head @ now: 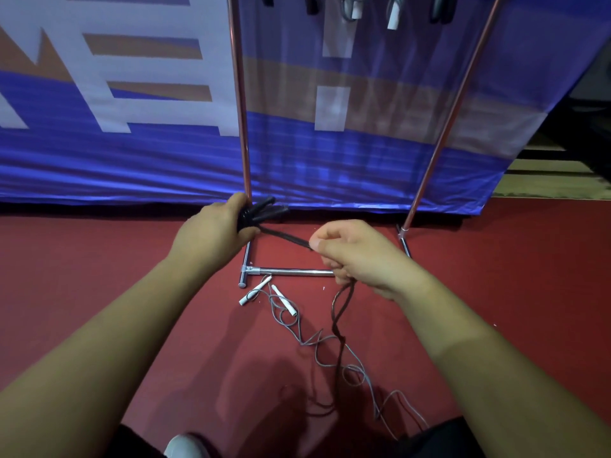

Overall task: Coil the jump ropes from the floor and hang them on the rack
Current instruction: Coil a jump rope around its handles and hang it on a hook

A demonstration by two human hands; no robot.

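Observation:
My left hand (211,228) grips the two black handles (264,209) of a dark jump rope, with a few turns of cord wound round the hand. The dark cord (284,238) runs taut to my right hand (350,252), which pinches it between thumb and fingers. Below that hand the doubled dark rope (340,312) hangs down to the red floor. A grey jump rope (317,342) with white handles (254,292) lies tangled on the floor beneath. The metal rack (243,127) stands right ahead; several coiled ropes (393,11) hang at its top.
The rack's chrome base bar (291,272) lies on the red floor (99,259) just under my hands. A blue banner (132,160) covers the wall behind the rack. My white shoe (185,446) shows at the bottom edge. Wooden steps (555,173) sit at the far right.

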